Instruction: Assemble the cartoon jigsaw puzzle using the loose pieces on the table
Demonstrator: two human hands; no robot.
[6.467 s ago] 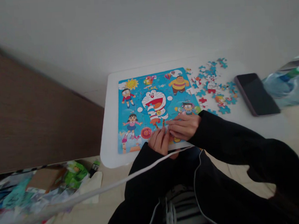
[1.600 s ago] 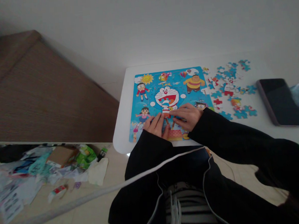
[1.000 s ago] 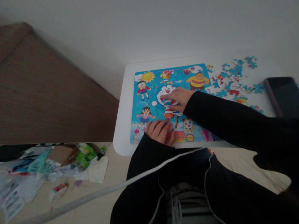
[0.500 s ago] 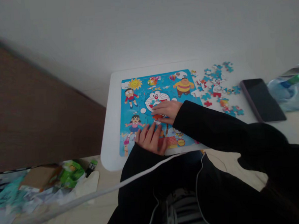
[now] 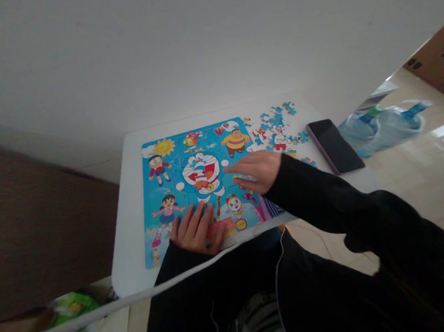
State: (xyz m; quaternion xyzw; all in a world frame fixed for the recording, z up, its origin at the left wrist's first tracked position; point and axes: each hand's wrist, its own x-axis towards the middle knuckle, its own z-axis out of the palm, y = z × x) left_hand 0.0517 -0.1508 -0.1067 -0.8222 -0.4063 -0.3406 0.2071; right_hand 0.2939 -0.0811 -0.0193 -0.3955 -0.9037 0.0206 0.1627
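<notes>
A blue cartoon jigsaw puzzle (image 5: 186, 143) lies on the white table, with a large blue-and-white cat figure in its middle. At the cat's mouth, a puzzle piece (image 5: 201, 174) looks out of line with the picture. My left hand (image 5: 195, 227) rests flat on the puzzle's lower part, fingers spread. Over the right part of the puzzle is my right hand (image 5: 258, 169), thumb and fingers apart, with nothing visible between them. Beyond it, several loose puzzle pieces (image 5: 279, 138) lie on the table, some partly hidden by the hand and sleeve.
A phone (image 5: 335, 145) lies on the table (image 5: 129, 216) at the right. Large clear water bottles (image 5: 388, 126) stand on the floor beyond. A white cable (image 5: 150, 292) crosses in front of me. Left is a brown panel (image 5: 48, 226), with a green bag (image 5: 71, 315) below.
My right hand has moved right, off the cat's mouth, and its fingers have parted. My left hand stays on the puzzle. The view has turned to the right.
</notes>
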